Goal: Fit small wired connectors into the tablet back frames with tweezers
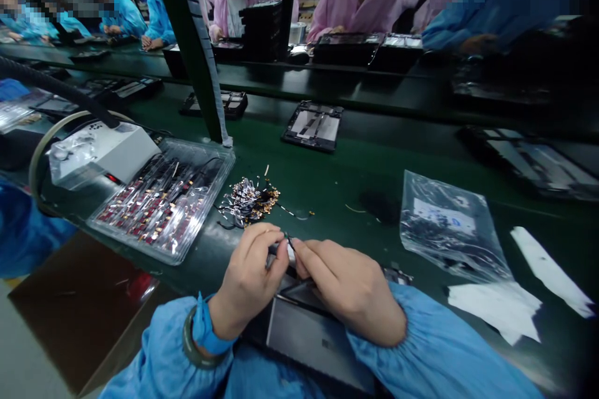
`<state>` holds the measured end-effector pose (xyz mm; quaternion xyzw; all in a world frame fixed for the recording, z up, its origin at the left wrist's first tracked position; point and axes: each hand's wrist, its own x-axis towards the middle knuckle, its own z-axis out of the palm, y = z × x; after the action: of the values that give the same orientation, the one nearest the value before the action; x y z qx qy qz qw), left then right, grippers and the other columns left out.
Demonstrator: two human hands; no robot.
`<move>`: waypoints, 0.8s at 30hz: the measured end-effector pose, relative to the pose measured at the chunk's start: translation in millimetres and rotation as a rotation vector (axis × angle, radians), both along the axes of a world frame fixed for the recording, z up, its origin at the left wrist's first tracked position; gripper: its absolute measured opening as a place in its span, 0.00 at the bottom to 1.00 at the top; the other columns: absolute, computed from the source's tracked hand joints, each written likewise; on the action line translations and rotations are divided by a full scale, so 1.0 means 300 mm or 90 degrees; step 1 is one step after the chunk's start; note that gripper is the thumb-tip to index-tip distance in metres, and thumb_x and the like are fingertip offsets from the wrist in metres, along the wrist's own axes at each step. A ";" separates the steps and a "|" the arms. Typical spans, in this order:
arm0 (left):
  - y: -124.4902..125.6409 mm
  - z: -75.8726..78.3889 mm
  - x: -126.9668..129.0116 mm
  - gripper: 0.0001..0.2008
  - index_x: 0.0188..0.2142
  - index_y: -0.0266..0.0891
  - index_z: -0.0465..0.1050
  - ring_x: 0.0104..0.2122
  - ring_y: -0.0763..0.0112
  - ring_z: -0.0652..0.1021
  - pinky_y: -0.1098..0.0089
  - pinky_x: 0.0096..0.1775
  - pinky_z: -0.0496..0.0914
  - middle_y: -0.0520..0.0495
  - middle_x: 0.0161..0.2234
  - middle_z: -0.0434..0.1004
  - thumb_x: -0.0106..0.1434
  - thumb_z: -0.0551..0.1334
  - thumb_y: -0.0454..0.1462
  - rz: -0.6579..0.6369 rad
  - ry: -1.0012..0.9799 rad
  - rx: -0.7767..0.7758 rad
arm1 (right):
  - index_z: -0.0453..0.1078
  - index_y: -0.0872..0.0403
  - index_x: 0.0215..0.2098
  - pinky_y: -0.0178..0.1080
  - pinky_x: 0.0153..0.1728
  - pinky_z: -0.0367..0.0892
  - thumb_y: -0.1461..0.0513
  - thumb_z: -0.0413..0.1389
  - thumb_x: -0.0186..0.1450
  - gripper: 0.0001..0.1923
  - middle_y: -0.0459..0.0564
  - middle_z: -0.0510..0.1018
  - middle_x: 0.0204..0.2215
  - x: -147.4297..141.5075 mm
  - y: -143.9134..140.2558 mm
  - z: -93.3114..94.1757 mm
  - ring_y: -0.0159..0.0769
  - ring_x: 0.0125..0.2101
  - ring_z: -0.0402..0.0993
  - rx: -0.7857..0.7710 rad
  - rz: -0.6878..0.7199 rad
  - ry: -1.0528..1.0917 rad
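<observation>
My left hand [255, 274] and my right hand [346, 283] meet at the front of the bench, both with fingers pinched. A small dark part [289, 240] with a hint of green shows between their fingertips; its kind is too small to tell. Below the hands lies a flat black and grey device [309, 336], tablet-sized, partly covered by my right hand and sleeve. Just beyond my left hand is a loose heap of short cables [248, 201] with gold-coloured ends. A clear plastic tray [219, 165] of small dark and red parts lies farther left.
A bagged set of dark parts [452, 224] and white paper scraps [496, 308] lie at right. Another opened device [314, 126] rests farther back. A green post [196, 43] rises behind the tray, near a white box [107, 149]. Co-workers sit across the line.
</observation>
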<state>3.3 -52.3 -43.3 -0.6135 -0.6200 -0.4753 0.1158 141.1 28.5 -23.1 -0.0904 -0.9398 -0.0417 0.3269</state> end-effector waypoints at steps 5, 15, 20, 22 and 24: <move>-0.006 -0.006 -0.001 0.08 0.41 0.36 0.66 0.40 0.70 0.75 0.69 0.44 0.74 0.44 0.37 0.73 0.62 0.58 0.28 0.002 0.025 -0.008 | 0.73 0.63 0.37 0.36 0.24 0.61 0.69 0.46 0.68 0.14 0.52 0.76 0.24 0.004 0.003 0.001 0.32 0.24 0.70 0.015 -0.004 -0.031; -0.011 -0.030 -0.006 0.07 0.40 0.37 0.68 0.37 0.71 0.76 0.69 0.42 0.74 0.45 0.35 0.75 0.62 0.57 0.28 -0.001 0.051 -0.010 | 0.74 0.62 0.36 0.37 0.22 0.61 0.69 0.45 0.68 0.14 0.51 0.75 0.22 0.002 0.001 0.009 0.33 0.24 0.70 0.066 0.010 -0.067; -0.019 -0.023 -0.012 0.07 0.39 0.37 0.66 0.37 0.70 0.76 0.69 0.42 0.74 0.45 0.34 0.74 0.61 0.58 0.28 -0.011 0.055 -0.022 | 0.73 0.62 0.36 0.37 0.22 0.59 0.69 0.46 0.68 0.13 0.51 0.74 0.22 0.003 -0.001 0.006 0.33 0.24 0.70 0.070 0.003 -0.078; -0.022 -0.026 -0.012 0.08 0.40 0.37 0.66 0.38 0.69 0.75 0.69 0.43 0.74 0.44 0.35 0.74 0.61 0.58 0.27 -0.013 0.059 -0.021 | 0.73 0.61 0.36 0.37 0.22 0.58 0.69 0.46 0.68 0.14 0.50 0.75 0.22 0.002 -0.002 0.006 0.32 0.23 0.69 0.077 -0.001 -0.082; -0.026 -0.031 -0.014 0.09 0.41 0.36 0.66 0.38 0.69 0.75 0.69 0.43 0.74 0.43 0.36 0.73 0.61 0.58 0.27 -0.011 0.064 -0.019 | 0.74 0.61 0.35 0.37 0.22 0.58 0.69 0.45 0.69 0.15 0.50 0.75 0.22 0.002 -0.002 0.008 0.32 0.23 0.69 0.079 -0.001 -0.084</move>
<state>-0.8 -60.0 -52.7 -0.6437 -0.6148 -0.4358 0.1334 141.6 27.8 -20.6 -0.0674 -0.9547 -0.1061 0.2696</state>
